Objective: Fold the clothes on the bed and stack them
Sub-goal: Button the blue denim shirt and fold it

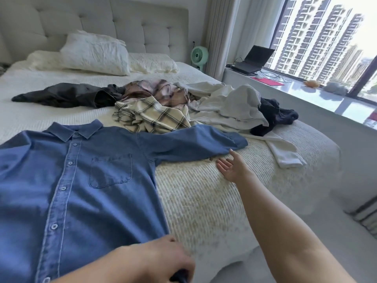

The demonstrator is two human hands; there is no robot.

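While our left hand [155, 260] grips the shirt [81, 180] hem | right hand [231, 167] relaxed beside the sleeve [204, 141] | risk — the spread shirt bunching if we tug the hem.

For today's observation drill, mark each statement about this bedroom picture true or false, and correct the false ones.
1. The blue shirt lies front up, buttoned. True.
2. The right hand grips the shirt's sleeve. False: it is open beside the sleeve's cuff.
3. The left hand holds the shirt's lower edge. True.
4. The laptop sits on the bed. False: it is on the window ledge.
5. A neat folded stack stands on the bed. False: the other clothes lie unfolded.
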